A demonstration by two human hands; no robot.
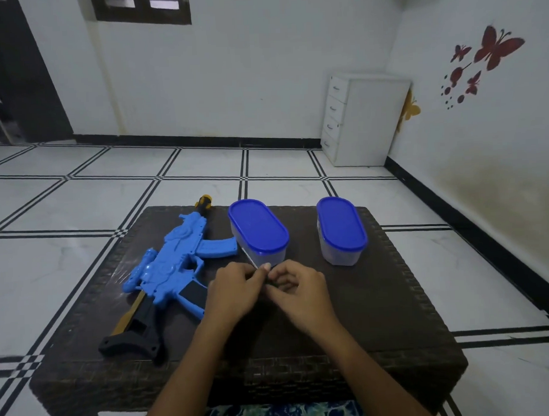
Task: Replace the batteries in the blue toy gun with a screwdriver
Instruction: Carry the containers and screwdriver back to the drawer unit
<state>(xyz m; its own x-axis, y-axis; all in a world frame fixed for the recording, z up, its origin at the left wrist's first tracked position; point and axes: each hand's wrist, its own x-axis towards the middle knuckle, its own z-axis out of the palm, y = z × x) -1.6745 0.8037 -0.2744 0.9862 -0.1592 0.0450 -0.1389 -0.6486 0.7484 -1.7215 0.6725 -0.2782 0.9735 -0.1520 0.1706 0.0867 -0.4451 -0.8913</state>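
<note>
Dark woven wicker table | glossy blue plastic toy gun lying flat | left hand and right hand pinch thin metal-shafted screwdriver

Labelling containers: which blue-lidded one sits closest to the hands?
The container beside the toy gun, just behind the left hand; the other container stands apart, further right.

A thin screwdriver is pinched between the left hand and right hand over the dark desk. The blue toy gun is laid flat at left. One blue-lidded tub is set just behind the hands, and a second blue-lidded tub further right.
</note>
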